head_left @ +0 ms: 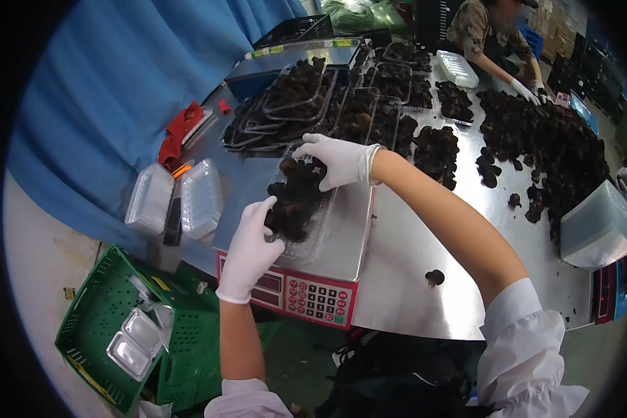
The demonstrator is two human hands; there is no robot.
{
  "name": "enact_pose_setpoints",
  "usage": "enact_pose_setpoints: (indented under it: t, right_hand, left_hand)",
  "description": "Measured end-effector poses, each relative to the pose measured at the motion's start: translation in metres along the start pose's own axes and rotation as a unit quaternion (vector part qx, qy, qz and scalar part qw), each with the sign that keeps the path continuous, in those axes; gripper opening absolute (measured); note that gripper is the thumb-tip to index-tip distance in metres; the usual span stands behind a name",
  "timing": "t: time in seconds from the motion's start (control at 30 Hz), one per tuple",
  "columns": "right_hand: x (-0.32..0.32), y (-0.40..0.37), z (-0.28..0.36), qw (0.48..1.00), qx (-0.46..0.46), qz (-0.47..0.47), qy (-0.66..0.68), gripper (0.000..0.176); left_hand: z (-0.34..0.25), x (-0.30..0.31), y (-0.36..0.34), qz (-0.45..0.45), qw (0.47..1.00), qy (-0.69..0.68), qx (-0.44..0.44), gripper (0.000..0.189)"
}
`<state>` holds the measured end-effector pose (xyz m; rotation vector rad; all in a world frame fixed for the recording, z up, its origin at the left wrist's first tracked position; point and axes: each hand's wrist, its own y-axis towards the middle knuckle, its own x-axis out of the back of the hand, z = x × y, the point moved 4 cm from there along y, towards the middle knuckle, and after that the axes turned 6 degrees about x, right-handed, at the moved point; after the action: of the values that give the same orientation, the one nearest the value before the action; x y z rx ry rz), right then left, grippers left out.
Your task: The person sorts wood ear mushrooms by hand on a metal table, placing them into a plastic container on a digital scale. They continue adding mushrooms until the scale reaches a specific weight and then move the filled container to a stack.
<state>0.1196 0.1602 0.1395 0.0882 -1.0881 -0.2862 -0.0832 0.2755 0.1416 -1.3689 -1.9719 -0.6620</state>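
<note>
A clear plastic tray point(312, 244) lies on the steel plate of a red weighing scale point(313, 301). Dark brown, mushroom-like pieces point(298, 202) are heaped in it. My left hand point(249, 247), in a white glove, touches the near left side of the heap with thumb and fingers apart. From the far right, my gloved right hand point(338, 161) reaches over the heap, its fingers curved around the upper edge. Both hands press against the pieces from opposite sides. The undersides of my right fingers are partly hidden.
Filled trays point(296, 90) are stacked behind the scale. Empty trays point(200, 198) stand at the left, above a green crate point(111, 313). A large dark pile point(550, 132) covers the right of the steel table point(404, 279); a co-worker's gloved hands point(526, 92) are behind it.
</note>
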Motion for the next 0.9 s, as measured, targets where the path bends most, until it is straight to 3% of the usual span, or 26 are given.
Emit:
enact_pose_setpoints:
  t: [0.13, 0.17, 0.2, 0.27, 0.33, 0.4, 0.47, 0.5, 0.57, 0.67, 0.8, 0.9]
  right_hand:
    - [0.022, -0.029, 0.005, 0.995, -0.034, -0.072, 0.055, 0.069]
    - [0.021, -0.036, -0.005, 0.983, 0.049, -0.178, -0.006, 0.054]
    - [0.027, -0.044, -0.001, 0.983, 0.052, -0.175, -0.011, 0.054]
    - [0.039, -0.074, 0.001, 0.943, -0.112, -0.246, 0.191, 0.043]
    - [0.024, -0.116, -0.010, 0.933, -0.100, -0.284, 0.198, 0.035]
    - [0.006, -0.172, 0.004, 0.956, -0.170, -0.195, 0.139, 0.029]
    - [-0.025, -0.227, 0.031, 0.952, -0.229, -0.027, 0.201, 0.043]
    - [-0.044, -0.249, 0.038, 0.962, -0.209, 0.024, 0.174, 0.047]
    - [-0.068, -0.280, 0.057, 0.979, -0.192, 0.021, 0.070, 0.037]
    - [-0.085, -0.309, 0.041, 0.945, -0.270, -0.033, 0.183, 0.028]
    - [-0.046, -0.250, 0.060, 0.954, -0.214, -0.117, 0.176, 0.023]
    - [-0.028, -0.182, 0.083, 0.965, -0.071, -0.204, 0.148, 0.026]
  left_hand:
    - [-0.009, 0.004, -0.023, -0.035, 0.998, -0.043, 0.013, 0.072]
    - [-0.012, 0.004, -0.029, -0.057, 0.998, -0.040, 0.006, 0.068]
    - [-0.015, 0.000, -0.034, -0.061, 0.997, -0.044, 0.004, 0.068]
    - [-0.022, -0.005, -0.045, -0.134, 0.989, -0.056, -0.023, 0.061]
    - [-0.029, -0.014, -0.054, -0.208, 0.973, -0.014, -0.104, 0.043]
    - [-0.029, -0.025, -0.063, -0.221, 0.970, 0.010, -0.097, 0.034]
    - [-0.025, -0.036, -0.065, -0.204, 0.972, 0.038, -0.109, 0.029]
    - [-0.025, -0.040, -0.064, -0.193, 0.971, 0.054, -0.127, 0.028]
    - [-0.022, -0.049, -0.064, -0.177, 0.972, 0.073, -0.135, 0.028]
    - [-0.021, -0.058, -0.066, -0.182, 0.966, 0.085, -0.164, 0.029]
    - [-0.031, -0.059, -0.080, -0.169, 0.972, 0.075, -0.145, 0.028]
    - [-0.039, -0.060, -0.090, -0.165, 0.975, 0.068, -0.130, 0.027]
